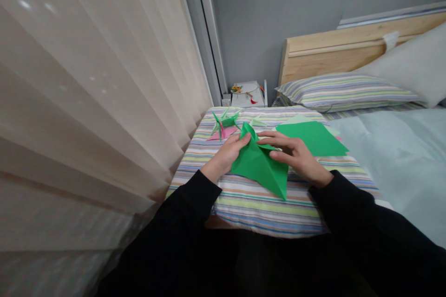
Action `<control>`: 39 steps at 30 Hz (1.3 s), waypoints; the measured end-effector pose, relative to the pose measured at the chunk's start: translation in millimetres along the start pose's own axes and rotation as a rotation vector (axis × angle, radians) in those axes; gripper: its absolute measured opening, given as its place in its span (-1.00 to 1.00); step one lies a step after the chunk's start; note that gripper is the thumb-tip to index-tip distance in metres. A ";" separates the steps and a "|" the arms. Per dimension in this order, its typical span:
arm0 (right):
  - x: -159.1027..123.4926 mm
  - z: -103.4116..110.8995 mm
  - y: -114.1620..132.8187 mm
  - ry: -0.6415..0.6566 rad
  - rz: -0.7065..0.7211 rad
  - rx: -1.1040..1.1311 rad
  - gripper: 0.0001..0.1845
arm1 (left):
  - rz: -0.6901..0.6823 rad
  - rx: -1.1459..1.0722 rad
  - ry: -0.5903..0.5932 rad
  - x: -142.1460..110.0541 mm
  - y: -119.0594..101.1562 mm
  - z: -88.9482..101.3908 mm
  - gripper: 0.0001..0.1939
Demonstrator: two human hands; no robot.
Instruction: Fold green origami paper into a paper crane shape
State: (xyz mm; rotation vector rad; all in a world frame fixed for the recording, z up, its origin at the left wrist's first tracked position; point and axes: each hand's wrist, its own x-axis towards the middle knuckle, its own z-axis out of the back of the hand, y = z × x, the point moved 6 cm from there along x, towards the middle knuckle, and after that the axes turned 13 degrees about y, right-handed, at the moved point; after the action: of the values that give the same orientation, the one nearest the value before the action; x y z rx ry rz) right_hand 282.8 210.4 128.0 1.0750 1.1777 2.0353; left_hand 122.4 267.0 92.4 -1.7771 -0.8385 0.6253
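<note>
A partly folded sheet of green origami paper [259, 162] is held up over the striped cloth, one pointed corner hanging toward me. My left hand [228, 153] grips its upper left edge, the thumb lying on top and the other fingers hidden behind. On the right, my right hand [291, 151] has a raised flap of the same sheet between its thumb and fingers. Folded green paper figures with pointed tips [226, 123] rest beyond my left hand, beside a pink folded piece [223, 134]. A pale green folded piece [258, 121] lies just behind the sheet.
The striped cloth [268, 220] covers the surface in front of me. A stack of green paper sheets [313, 138] lies to the right. Curtains [104, 79] hang close on the left; a bed with a striped pillow [348, 92] stands right. A white stand [249, 95] holds small items.
</note>
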 end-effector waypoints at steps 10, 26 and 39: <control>-1.0 -3.3 -35.7 -0.180 -0.348 0.703 -0.65 | 0.190 -0.032 0.396 -10.3 8.0 -24.4 -0.59; 1.2 -3.7 -34.5 -0.147 -0.324 0.388 -0.71 | 0.063 0.447 0.371 -11.6 -3.1 -36.1 -0.43; -11.7 24.3 6.5 -0.584 0.017 0.023 -0.76 | -0.070 1.503 0.280 5.5 -77.2 -91.6 -0.94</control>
State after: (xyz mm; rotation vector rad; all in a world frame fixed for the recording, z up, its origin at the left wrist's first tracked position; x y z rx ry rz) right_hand 309.1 209.2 136.6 1.5532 0.8838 1.5520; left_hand 174.7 236.0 195.7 -0.4218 -0.0679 0.6461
